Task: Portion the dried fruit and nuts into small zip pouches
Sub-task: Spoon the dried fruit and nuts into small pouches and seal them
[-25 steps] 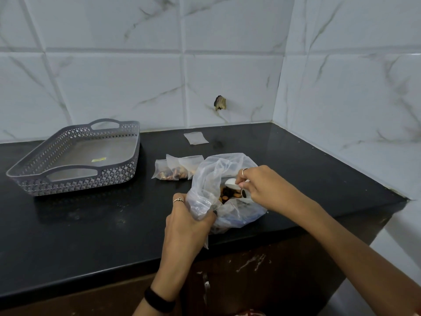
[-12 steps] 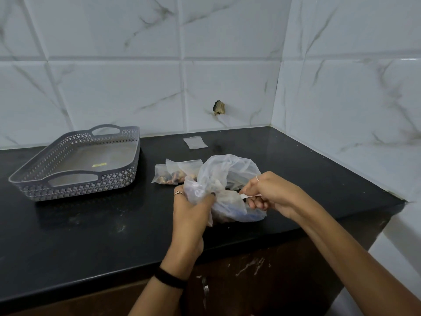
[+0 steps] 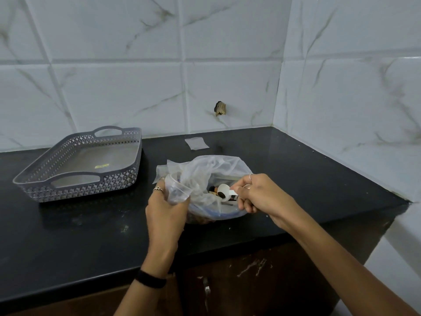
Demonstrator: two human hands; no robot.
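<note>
1. Clear, crinkled plastic is the material to manage: the big bag (image 3: 211,179) of dried fruit and nuts sits on the black tabletop (image 3: 296,169) near its front edge, mouth gaping upward, with dark and tan pieces (image 3: 213,190) showing inside.
2. Left hand (image 3: 166,208) curls its fingers round a small zip pouch (image 3: 176,189) right at the bag's left rim; judging by the slack film, the pouch mouth looks only partly open, so it would pay to spread it wider before anything is tipped in.
3. Right hand (image 3: 259,195) pinches the handle of a white scoop (image 3: 224,192), whose bowl hangs just over the mix inside the bag (how full it is cannot be told from this angle).
4. Best practice here, as I judge it: load a modest scoop, lift it clear of the loose film, then bring the lip right to the pouch mouth and tilt slowly.
5. Keeping the pouch over the open bag seems wise, so any stray piece drops back into the stock instead of onto the tabletop.
6. An empty flat pouch (image 3: 196,143) lies well behind the bag near the wall, so at least one more portion appears to remain.
7. Off to the left stands a grey perforated tray (image 3: 134,165), well apart from the bag, a likely home for sealed pouches.
</note>
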